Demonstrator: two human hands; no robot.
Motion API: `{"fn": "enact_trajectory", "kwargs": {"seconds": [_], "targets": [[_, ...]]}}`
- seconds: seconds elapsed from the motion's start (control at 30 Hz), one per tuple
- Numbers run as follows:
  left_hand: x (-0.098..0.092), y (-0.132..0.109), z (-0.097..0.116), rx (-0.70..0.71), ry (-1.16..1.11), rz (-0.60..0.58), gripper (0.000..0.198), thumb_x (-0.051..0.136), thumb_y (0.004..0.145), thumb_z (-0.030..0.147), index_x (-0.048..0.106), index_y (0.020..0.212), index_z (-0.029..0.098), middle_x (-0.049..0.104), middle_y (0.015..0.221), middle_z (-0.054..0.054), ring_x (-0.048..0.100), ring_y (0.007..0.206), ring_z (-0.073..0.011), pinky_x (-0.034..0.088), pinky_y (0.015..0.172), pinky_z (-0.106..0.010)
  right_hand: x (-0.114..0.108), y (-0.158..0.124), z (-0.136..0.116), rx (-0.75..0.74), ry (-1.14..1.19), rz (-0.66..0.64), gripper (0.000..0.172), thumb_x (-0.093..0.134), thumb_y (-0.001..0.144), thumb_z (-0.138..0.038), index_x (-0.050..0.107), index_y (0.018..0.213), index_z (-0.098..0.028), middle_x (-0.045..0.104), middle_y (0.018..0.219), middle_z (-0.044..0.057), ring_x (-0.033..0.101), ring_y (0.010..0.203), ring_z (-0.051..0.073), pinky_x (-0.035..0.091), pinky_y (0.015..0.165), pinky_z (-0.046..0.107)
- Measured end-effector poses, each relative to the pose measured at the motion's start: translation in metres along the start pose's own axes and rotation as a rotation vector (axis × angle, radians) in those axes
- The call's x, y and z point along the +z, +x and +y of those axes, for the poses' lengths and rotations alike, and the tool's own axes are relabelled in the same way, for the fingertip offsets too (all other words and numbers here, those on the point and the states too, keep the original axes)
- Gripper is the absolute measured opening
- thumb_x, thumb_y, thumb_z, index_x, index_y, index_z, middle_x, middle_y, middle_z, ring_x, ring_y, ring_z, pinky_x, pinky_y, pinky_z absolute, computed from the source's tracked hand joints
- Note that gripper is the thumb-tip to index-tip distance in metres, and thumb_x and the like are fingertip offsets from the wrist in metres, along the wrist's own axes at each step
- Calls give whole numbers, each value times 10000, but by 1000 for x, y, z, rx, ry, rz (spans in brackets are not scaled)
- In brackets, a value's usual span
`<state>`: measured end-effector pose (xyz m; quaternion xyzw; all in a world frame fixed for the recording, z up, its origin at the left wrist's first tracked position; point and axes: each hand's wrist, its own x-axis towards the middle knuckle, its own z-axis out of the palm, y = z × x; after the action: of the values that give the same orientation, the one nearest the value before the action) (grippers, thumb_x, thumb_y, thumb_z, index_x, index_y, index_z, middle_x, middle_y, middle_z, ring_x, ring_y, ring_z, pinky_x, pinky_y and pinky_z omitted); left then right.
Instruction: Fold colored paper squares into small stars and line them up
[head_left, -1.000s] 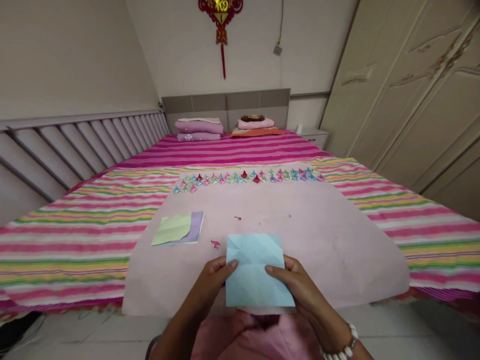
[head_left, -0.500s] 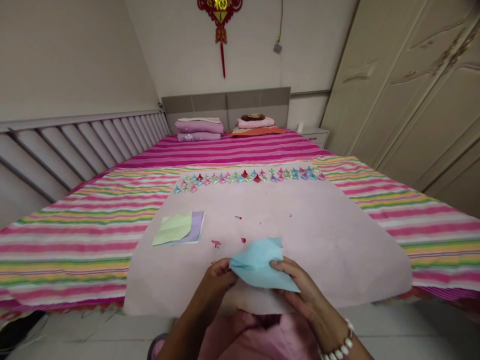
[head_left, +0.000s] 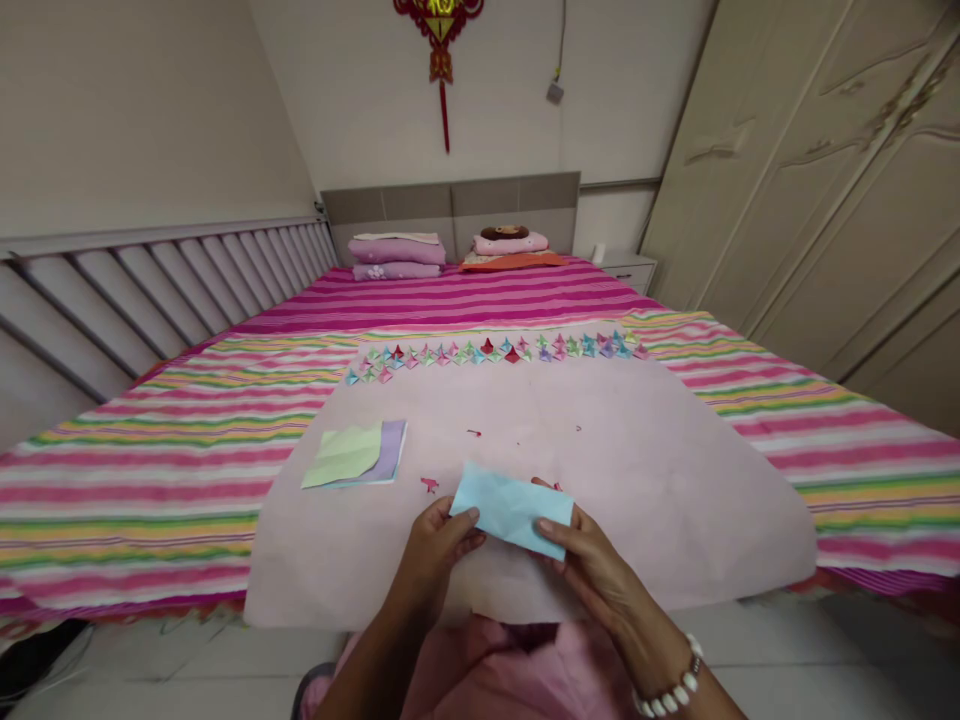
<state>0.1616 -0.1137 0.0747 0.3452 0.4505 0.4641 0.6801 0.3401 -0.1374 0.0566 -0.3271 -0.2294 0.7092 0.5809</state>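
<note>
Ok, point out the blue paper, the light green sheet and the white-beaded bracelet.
Blue paper (head_left: 512, 509): head view, middle of its upward face.
Light green sheet (head_left: 344, 455): head view, middle of its top surface.
White-beaded bracelet (head_left: 679, 692): head view, on one of its white beads.

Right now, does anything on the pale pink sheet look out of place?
Yes: small, ragged pinkish-red scraps lie scattered across the pale pink sheet, unlike the multicoloured folded-paper shapes lined up near its far edge.
</note>
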Motion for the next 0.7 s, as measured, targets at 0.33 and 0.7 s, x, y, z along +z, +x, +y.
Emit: {"fn": "enact_trajectory", "kwargs": {"seconds": [0.33,0.7], "targets": [[21,-7,-15,-8,-71,-117,314,726,701,354,678,903,118,720,873,-95,648,821,-200,503,760,-310,9,0,15,-126,-142,91,487,827,581,-262,639,1022,-173,704,866,49,634,770,196,487,720,311],[5,-6,8,-107,-74,-97,272,706,732,339,643,879,119,717,795,-78,646,662,-126,479,619,-209,-10,-13,3,-696,-1061,-168,661,772,665,-251,514,1263,-367,161,1512,25,285,1309,317,316,1016,471]]}}
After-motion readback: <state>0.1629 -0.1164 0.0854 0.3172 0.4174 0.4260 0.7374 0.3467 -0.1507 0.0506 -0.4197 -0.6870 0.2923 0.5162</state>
